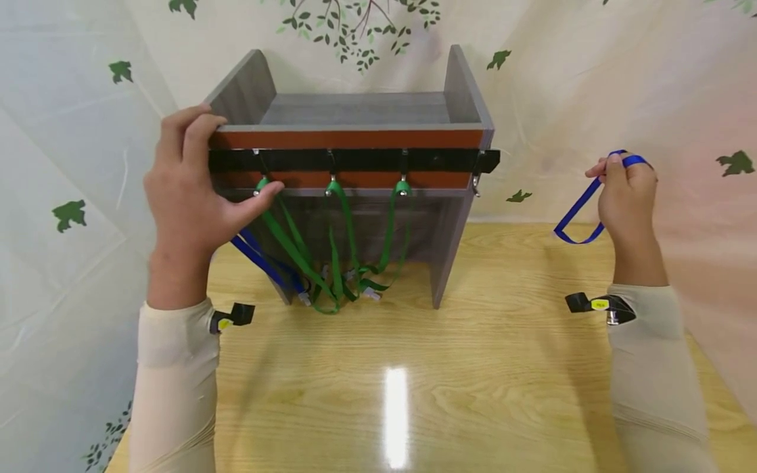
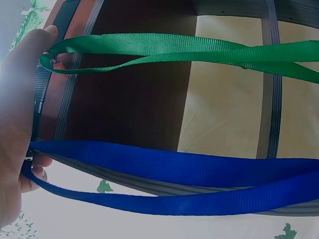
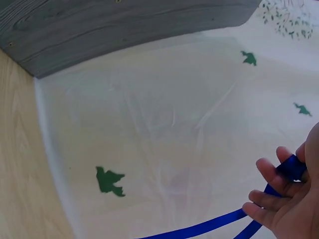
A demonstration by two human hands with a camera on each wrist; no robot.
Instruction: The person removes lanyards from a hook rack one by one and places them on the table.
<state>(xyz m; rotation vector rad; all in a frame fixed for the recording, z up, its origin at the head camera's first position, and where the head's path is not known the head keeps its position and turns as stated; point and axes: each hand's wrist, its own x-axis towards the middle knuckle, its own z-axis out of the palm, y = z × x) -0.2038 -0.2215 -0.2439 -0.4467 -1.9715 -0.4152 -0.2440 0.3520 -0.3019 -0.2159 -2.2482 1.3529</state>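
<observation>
My left hand (image 1: 189, 177) grips the left end of a small grey wooden shelf (image 1: 355, 139), fingers over its corner and thumb along the front. Near that thumb a green lanyard (image 1: 296, 253) hangs from a hook on the black rail (image 1: 367, 159); two more green lanyards hang to its right. Below the palm hangs a blue lanyard (image 2: 149, 162); the hand partly hides its upper end. Away to the right of the shelf, my right hand (image 1: 629, 197) holds another blue lanyard (image 1: 576, 205) in the air, its strap looped at the fingers.
The shelf stands on a light wooden table (image 1: 331, 394), with lanyard clips (image 1: 371, 293) lying beneath it. At the rail's right end is a metal hook (image 1: 476, 186) with no lanyard on it. A pale leaf-patterned cloth (image 1: 550, 85) hangs behind and at the sides.
</observation>
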